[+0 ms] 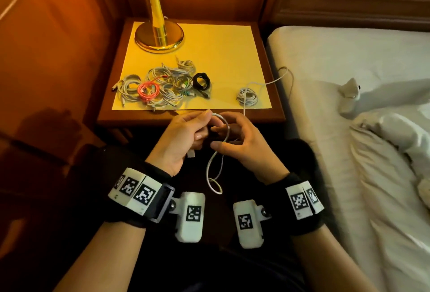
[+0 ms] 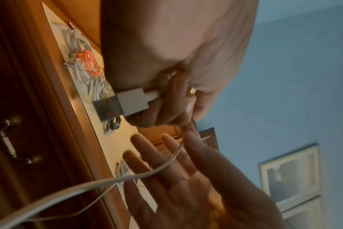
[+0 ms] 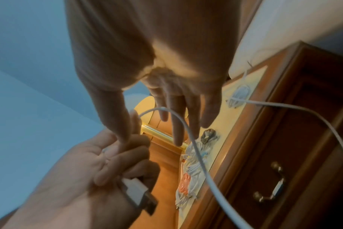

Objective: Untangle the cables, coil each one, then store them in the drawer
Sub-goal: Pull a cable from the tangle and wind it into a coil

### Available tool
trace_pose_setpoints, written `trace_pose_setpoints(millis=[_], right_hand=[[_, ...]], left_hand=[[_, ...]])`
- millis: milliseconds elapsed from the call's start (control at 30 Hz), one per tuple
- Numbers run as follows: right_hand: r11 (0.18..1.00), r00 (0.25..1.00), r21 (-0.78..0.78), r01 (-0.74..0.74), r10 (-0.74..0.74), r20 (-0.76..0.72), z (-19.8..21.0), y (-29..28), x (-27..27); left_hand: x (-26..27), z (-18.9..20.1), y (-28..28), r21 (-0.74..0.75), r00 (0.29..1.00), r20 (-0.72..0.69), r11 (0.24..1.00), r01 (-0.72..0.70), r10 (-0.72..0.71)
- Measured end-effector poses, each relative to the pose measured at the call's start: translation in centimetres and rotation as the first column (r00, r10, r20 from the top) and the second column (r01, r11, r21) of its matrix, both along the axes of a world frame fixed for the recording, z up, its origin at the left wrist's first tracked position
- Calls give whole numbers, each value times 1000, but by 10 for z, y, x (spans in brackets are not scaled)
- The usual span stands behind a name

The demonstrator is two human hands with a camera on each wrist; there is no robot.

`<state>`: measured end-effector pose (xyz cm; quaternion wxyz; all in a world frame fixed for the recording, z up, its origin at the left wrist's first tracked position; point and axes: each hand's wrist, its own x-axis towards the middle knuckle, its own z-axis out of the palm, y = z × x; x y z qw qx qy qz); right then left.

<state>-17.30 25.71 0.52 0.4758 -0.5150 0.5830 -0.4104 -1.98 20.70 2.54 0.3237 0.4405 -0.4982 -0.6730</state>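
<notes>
My left grip [image 1: 183, 135] clamps the white cable [image 1: 215, 166] by its plug; my right grip [image 1: 237, 139], fingers apart, should guide even, loose loops

- bare forearms, no sleeves
- black wrist straps [image 1: 130, 219] on both arms
- white blocks [image 1: 135, 190] with black-and-white square markers on each strap
- white camera housings [image 1: 191, 216] on ball joints, each marker-tagged

Both forearms reaching forward, wrists strapped with tagged bands; left hand [image 1: 183, 138] curled, fingers and thumb gripping a white cable [image 1: 215, 166] near its plug; right hand [image 1: 242, 142] just beside it, fingers spread and nearly straight, thumb touching the left fingers.
</notes>
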Motion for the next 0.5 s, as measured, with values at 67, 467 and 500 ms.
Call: trace_pose_setpoints(millis=[67, 467, 500], right_hand=[[1000, 978, 22, -7, 2, 208, 0, -2, 3], [990, 980, 61, 129, -137, 148, -22, 10, -33], [989, 985, 55, 134, -139, 100, -24, 10, -34]], left_hand=[[-2, -2, 2, 19, 1000, -15, 1000, 1, -1], [47, -12, -19, 294, 935, -307, 952, -85, 179], [50, -11, -22, 312, 917, -326, 942, -127, 232]])
